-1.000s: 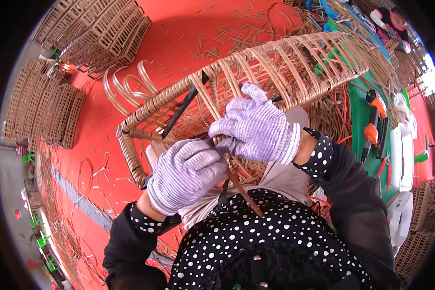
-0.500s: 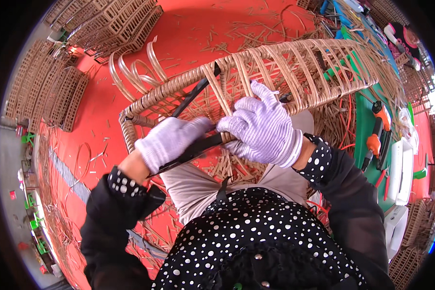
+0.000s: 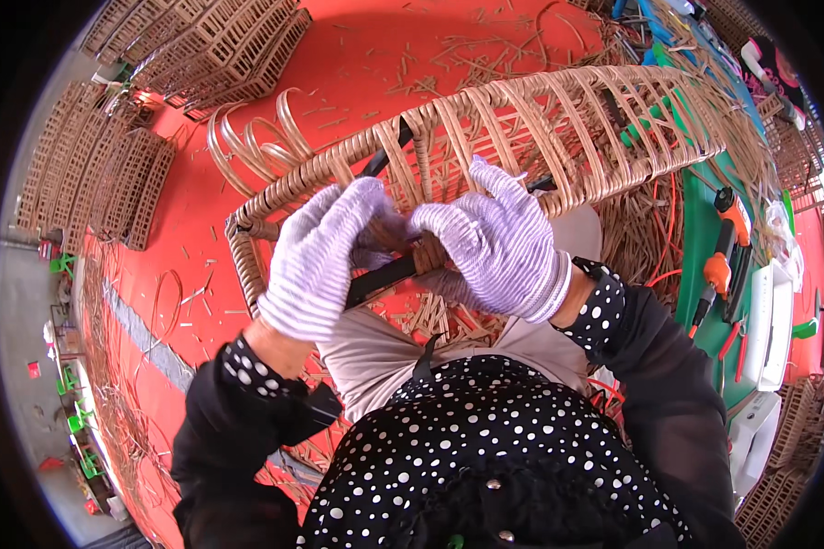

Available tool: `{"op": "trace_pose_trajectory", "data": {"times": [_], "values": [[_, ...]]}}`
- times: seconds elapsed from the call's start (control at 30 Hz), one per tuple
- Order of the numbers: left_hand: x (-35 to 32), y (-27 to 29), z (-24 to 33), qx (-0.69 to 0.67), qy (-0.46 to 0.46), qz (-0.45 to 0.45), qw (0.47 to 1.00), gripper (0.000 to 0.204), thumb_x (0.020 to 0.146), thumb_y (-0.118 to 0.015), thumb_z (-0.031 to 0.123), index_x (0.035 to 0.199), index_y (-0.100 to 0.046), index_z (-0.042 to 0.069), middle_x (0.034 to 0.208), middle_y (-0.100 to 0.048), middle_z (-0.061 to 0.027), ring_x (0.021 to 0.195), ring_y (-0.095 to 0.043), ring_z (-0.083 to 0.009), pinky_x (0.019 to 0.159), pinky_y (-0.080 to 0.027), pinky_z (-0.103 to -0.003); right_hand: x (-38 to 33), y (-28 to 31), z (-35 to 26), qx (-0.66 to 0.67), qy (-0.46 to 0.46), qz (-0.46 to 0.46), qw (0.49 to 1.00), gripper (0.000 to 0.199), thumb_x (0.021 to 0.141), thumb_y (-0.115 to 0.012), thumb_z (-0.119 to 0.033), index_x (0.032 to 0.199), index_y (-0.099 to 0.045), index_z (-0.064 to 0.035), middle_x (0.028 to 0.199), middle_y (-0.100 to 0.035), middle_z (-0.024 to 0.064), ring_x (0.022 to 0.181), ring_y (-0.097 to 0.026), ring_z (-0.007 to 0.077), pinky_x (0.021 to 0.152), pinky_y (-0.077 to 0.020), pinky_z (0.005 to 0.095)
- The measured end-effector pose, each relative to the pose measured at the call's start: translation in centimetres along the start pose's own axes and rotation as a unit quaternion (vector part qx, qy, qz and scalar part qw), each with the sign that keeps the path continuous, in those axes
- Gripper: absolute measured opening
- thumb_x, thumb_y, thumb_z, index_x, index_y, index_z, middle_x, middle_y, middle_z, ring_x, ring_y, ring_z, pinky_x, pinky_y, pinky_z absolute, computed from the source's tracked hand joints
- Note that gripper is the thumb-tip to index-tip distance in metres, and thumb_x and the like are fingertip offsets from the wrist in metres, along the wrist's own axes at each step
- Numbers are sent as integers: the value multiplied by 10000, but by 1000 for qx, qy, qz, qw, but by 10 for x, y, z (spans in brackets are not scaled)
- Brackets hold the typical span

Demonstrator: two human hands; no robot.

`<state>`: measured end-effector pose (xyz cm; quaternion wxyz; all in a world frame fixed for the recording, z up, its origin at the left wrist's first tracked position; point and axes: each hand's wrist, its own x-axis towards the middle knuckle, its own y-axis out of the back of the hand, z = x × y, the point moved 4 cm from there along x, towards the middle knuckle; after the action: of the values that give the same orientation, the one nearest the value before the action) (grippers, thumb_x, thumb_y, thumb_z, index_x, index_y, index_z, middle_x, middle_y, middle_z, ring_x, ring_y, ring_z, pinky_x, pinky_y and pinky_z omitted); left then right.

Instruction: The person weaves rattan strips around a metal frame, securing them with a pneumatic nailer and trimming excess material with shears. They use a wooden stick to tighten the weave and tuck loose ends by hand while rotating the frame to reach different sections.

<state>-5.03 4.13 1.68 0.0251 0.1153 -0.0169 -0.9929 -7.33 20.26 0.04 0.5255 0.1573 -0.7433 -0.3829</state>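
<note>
A long frame [image 3: 558, 156] woven with brown rattan-like strips spans from left to far right above my lap. Its bare black bar [image 3: 384, 277] shows between my hands, wrapped with strip at one end. My left hand [image 3: 313, 261], in a lilac striped glove, bends over the near side of the frame, fingers together around a brown strip [image 3: 392, 240]; the fingertips are partly hidden. Gloved alike, my right hand [image 3: 499, 240] closes on the wrapped part of the near rail [image 3: 428, 253]. Loose strip ends [image 3: 256, 146] curl up beyond the frame's left end.
Stacked woven brown panels [image 3: 220, 55] stand at the far left on the red floor [image 3: 394, 27], amid cut strip scraps. To the right, an orange-and-black power tool [image 3: 731, 220] lies on a green surface [image 3: 696, 238] beside a white tray [image 3: 771, 320]. A strip bundle lies behind it.
My left hand has risen from lying along the black bar and moved toward the right hand, its fingers now up by the strip. The right hand stays nearly in place.
</note>
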Motion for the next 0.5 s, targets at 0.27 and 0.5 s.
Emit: {"op": "trace_pose_trajectory", "data": {"times": [0.27, 0.5], "values": [[-46, -32, 9, 265, -370, 21, 890, 161, 759, -721, 103, 890, -669, 25, 794, -642, -107, 716, -636, -253, 674, -508, -333, 16, -1, 2, -15, -26, -158, 987, 265, 781, -614, -326, 1011, -567, -203, 696, -633, 0, 701, -648, 195, 903, -372, 438], [-68, -20, -6, 423, -466, 32, 776, 339, 637, -784, 150, 961, -687, 124, 901, -580, -14, 769, -584, -224, 659, -504, -329, 23, -2, 5, -21, -38, -266, 963, 368, 802, -577, -370, 1131, -602, -206, 887, -675, 46, 839, -652, 209, 971, -317, 427]]}}
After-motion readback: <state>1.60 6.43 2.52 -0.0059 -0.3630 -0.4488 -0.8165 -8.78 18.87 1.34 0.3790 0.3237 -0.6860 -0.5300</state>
